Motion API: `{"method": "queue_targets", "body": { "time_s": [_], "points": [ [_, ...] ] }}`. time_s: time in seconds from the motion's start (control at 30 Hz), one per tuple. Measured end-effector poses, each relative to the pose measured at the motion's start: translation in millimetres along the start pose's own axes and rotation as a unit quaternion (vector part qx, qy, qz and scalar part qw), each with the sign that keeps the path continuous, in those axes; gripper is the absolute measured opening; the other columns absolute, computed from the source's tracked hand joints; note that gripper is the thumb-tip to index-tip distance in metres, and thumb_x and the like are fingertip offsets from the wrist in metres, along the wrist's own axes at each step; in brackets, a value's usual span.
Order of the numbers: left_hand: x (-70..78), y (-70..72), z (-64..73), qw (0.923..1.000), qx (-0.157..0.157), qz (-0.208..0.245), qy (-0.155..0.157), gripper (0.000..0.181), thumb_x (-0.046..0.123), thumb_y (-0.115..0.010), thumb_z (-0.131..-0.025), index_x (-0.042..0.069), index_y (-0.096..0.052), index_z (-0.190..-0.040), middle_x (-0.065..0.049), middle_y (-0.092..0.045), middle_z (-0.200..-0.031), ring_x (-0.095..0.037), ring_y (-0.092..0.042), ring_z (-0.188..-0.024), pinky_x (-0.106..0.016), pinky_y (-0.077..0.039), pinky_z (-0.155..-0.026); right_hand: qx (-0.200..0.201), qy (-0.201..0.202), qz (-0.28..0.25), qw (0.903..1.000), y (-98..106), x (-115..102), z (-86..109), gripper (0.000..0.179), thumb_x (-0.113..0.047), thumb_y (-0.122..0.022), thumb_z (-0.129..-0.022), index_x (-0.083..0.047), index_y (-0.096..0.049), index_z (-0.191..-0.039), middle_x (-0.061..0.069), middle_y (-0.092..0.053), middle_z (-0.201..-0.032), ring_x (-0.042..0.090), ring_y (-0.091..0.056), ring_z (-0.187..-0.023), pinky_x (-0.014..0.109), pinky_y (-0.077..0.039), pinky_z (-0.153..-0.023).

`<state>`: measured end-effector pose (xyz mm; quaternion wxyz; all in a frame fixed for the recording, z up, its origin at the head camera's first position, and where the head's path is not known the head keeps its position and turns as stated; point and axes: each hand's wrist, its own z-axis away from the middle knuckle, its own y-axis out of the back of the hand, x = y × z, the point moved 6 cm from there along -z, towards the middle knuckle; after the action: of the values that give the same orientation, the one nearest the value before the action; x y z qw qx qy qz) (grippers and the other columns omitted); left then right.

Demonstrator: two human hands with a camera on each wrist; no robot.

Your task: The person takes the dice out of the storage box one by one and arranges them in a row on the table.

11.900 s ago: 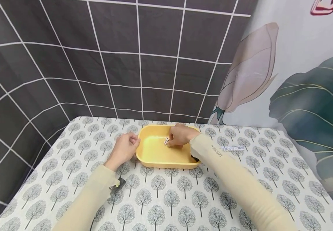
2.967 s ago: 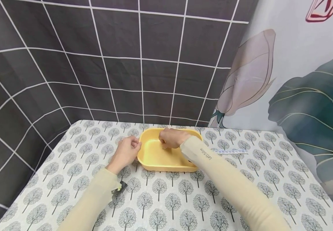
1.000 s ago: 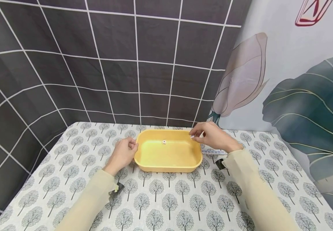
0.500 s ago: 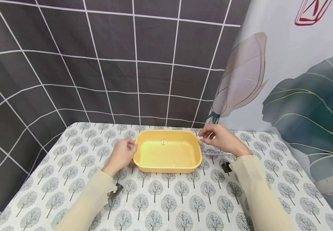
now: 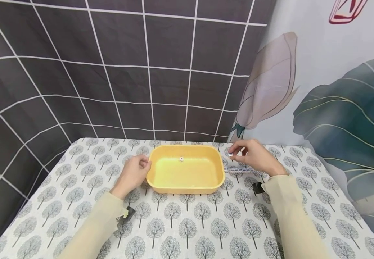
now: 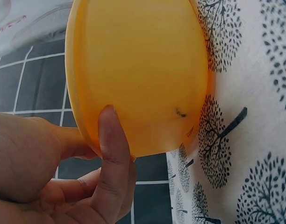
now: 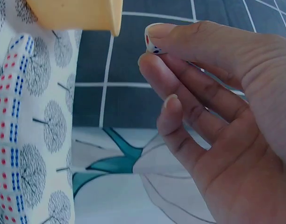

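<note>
A yellow plastic tub (image 5: 187,178) stands on the table, with one white die (image 5: 181,159) lying inside near its far wall. My left hand (image 5: 131,176) pinches the tub's left rim between thumb and finger, seen close up in the left wrist view. Past the tub's right end, my right hand (image 5: 255,156) is raised over the cloth. Between its thumb and index fingertips it pinches a second die (image 7: 153,45), showing a red spot and dark blue spots. Below that hand, several dice form a straight row (image 7: 10,121) on the cloth; the hand and forearm partly hide it in the head view.
A white cloth (image 5: 187,223) printed with trees covers the table. Behind it hangs a dark curtain (image 5: 170,82) with white grid lines, and a flowered curtain (image 5: 267,82) hangs at the right. A black device (image 5: 258,187) sits at the right wrist.
Twelve seconds ago my right hand was inside the tub at the dice. It has since come out with a die and moved right, past the rim. My left hand stays at the rim.
</note>
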<state>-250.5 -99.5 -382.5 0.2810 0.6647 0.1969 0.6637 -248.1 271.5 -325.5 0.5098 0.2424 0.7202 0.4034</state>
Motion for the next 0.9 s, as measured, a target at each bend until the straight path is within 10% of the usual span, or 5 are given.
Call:
{"method": "queue_targets", "body": {
  "time_s": [0.9],
  "points": [
    [0.8,0.6,-0.8,0.9998,0.008,-0.011,-0.015,0.026,0.012,-0.059,-0.1,-0.008,-0.063,-0.116,-0.019,-0.069,-0.1,-0.013,-0.063,-0.066,-0.024,-0.058,-0.057,0.033,-0.09,0.017,0.9952,43.2,44.3,27.8,0.005,-0.017,-0.08,-0.088,-0.018,-0.076,-0.09,-0.001,-0.077,-0.095,0.015,-0.068,-0.087,0.017,-0.054,-0.078]
  ]
}}
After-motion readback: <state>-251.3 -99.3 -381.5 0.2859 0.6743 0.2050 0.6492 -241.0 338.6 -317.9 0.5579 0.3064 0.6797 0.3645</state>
